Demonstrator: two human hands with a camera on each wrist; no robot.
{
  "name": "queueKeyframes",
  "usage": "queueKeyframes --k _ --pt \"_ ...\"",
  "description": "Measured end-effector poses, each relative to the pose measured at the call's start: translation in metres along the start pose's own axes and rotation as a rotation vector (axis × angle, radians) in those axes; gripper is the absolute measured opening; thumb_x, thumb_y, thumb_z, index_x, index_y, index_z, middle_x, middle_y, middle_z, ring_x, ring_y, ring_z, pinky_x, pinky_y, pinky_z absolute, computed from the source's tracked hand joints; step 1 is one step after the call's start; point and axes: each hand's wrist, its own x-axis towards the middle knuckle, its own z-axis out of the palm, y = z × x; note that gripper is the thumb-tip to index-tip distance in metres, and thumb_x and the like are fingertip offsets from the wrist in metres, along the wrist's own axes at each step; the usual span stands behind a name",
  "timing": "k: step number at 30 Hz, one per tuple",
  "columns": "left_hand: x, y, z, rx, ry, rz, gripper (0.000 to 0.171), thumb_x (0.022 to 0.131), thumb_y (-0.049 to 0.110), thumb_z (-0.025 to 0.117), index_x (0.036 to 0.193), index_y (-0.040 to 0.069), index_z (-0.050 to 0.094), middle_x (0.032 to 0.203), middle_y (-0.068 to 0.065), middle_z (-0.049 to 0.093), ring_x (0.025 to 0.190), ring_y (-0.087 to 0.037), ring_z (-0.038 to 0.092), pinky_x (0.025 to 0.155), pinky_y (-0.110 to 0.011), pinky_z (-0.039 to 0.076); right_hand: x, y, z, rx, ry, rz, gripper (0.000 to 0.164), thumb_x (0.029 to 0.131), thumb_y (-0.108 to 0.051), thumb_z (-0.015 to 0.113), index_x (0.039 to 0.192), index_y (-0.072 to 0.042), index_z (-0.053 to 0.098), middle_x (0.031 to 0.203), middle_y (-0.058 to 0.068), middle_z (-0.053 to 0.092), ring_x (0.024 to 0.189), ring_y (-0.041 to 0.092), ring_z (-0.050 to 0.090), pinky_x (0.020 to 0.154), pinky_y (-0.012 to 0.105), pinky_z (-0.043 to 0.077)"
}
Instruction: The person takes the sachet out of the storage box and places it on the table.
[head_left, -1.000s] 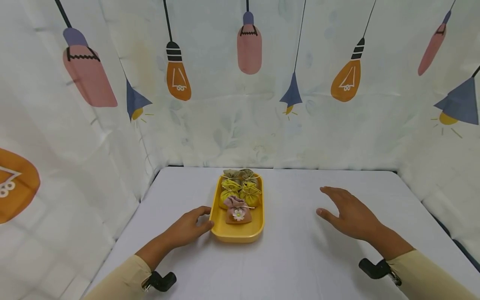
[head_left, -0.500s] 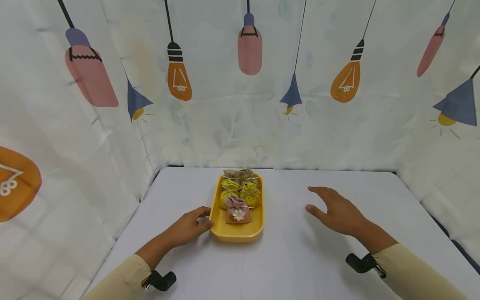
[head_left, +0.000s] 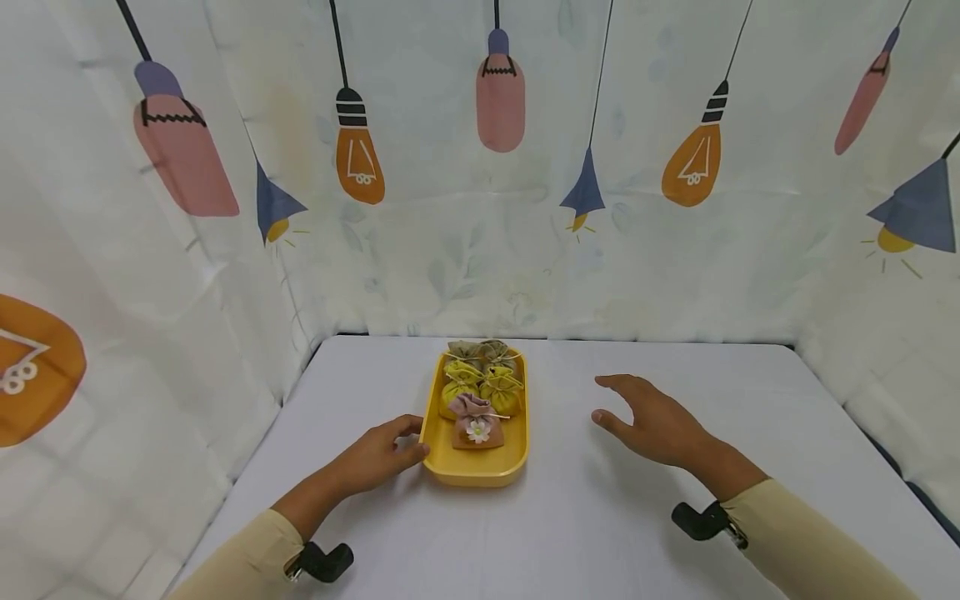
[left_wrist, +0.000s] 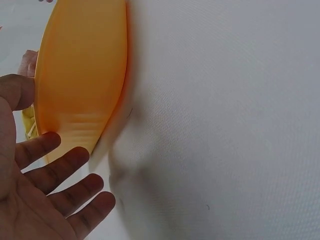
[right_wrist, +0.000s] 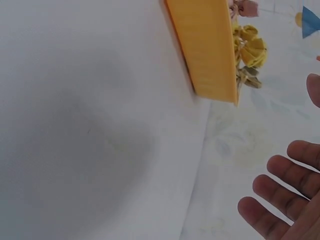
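Note:
A yellow tray (head_left: 471, 473) stands on the white table with several small drawstring pouches in it. In front lies a pink pouch (head_left: 477, 425) with a white flower; behind it are yellow pouches (head_left: 499, 388) and olive-grey pouches (head_left: 495, 353). My left hand (head_left: 375, 454) is at the tray's left side. The left wrist view shows its thumb (left_wrist: 20, 90) at the rim and its other fingers (left_wrist: 62, 170) spread straight beside the outer wall. To the right of the tray, my right hand (head_left: 663, 425) is held over the table, fingers extended, holding nothing.
The white table (head_left: 570, 533) reaches back to a pale curtain (head_left: 450, 250) printed with lamps and bulbs, which also hangs at both sides. A black camera mount sits at each wrist, the left mount (head_left: 326, 562) and the right mount (head_left: 701, 521).
My right hand has moved left across the table, closer to the tray. The left hand, tray and pouches have stayed in place.

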Motion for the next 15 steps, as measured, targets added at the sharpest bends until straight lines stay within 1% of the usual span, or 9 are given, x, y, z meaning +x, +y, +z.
queueKeyframes --k 8,15 --pt "-0.001 0.001 0.0 -0.022 -0.002 -0.003 0.049 0.101 0.04 0.065 0.142 0.016 0.057 0.139 -0.002 0.061 0.134 -0.03 0.052 0.108 -0.056 0.043 0.008 -0.011 0.002 -0.012 -0.038 0.041 0.078 0.096 -0.068 0.056 0.151 -0.014 0.05 0.151 0.013 0.05 0.139 0.037 0.045 0.107 0.06 0.041" --pt "0.0 0.0 0.001 -0.005 -0.007 -0.014 0.051 0.1 0.043 0.065 0.144 0.016 0.056 0.138 -0.005 0.06 0.132 -0.031 0.053 0.106 -0.058 0.043 0.014 -0.016 0.006 -0.005 -0.049 0.057 0.07 0.096 -0.058 0.064 0.149 -0.014 0.053 0.15 0.012 0.051 0.139 0.036 0.045 0.107 0.06 0.042"
